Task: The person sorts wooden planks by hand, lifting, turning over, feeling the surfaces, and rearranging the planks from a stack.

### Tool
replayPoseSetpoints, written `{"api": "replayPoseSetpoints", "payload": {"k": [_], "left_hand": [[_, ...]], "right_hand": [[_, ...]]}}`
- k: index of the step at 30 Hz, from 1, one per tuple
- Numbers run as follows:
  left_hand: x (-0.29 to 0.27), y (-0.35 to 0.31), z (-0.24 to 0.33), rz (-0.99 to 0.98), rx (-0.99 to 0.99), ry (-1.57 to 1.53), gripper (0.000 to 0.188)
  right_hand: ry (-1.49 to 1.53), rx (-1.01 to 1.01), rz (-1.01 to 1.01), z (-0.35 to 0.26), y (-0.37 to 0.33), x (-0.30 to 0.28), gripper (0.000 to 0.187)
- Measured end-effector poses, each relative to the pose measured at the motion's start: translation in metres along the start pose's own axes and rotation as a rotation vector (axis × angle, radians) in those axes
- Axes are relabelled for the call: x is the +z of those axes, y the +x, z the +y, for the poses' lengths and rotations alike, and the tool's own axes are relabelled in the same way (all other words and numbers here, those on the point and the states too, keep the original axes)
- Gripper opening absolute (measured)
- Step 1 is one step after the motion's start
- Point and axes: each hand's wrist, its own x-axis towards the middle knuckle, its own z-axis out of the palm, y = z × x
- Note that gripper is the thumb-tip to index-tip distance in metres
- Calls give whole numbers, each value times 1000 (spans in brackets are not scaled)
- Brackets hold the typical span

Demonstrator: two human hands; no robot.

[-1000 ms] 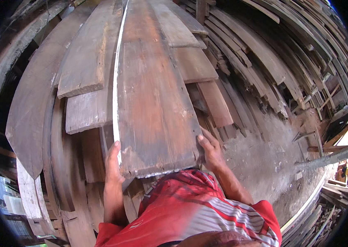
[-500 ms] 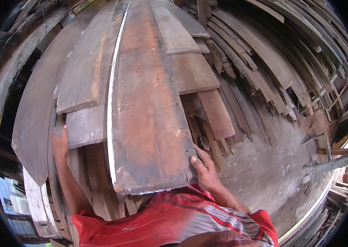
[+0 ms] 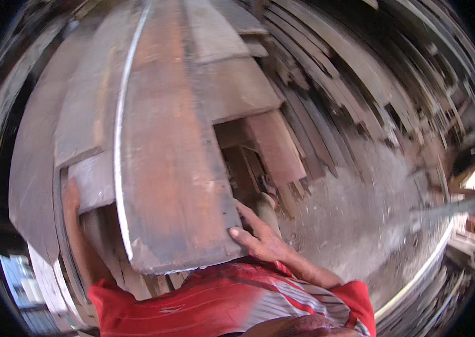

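Note:
A long wide wooden plank [image 3: 170,180], reddish brown with dark edges and a white strip along its left side, lies with its near end close to my chest. My right hand [image 3: 257,233] grips its right edge near that end, thumb on top and fingers partly hidden at the side. Over to the left, my left hand [image 3: 71,196] is raised beside the end of a short grey board [image 3: 92,181]. Motion smears its fingers, so their hold is unclear.
More planks overlap on the stack, including a brown board [image 3: 234,90] and a reddish board [image 3: 275,146] right of the long plank. Many boards [image 3: 361,62] lean at the far right above a dusty floor [image 3: 355,208]. Beside my right hand, part of a leg [image 3: 268,213] shows.
The whole view has shifted, with the long plank now further left and its near end slightly lower. My right hand stays on its edge. More of the gap beside the plank shows.

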Motion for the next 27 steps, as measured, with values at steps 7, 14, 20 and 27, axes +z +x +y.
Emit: {"api": "replayPoseSetpoints", "payload": {"k": [7, 14, 20, 27], "left_hand": [[19, 0, 50, 199, 194, 164, 81], [25, -13, 118, 253, 239, 186, 81], [16, -1, 115, 231, 239, 185, 81], [1, 12, 24, 31, 80, 190, 81]], "right_hand": [[-309, -203, 83, 45, 48, -46, 59], [-606, -14, 426, 91, 47, -72, 53], [-602, 75, 264, 94, 41, -96, 47], [-544, -147, 281, 76, 64, -147, 45]]}}
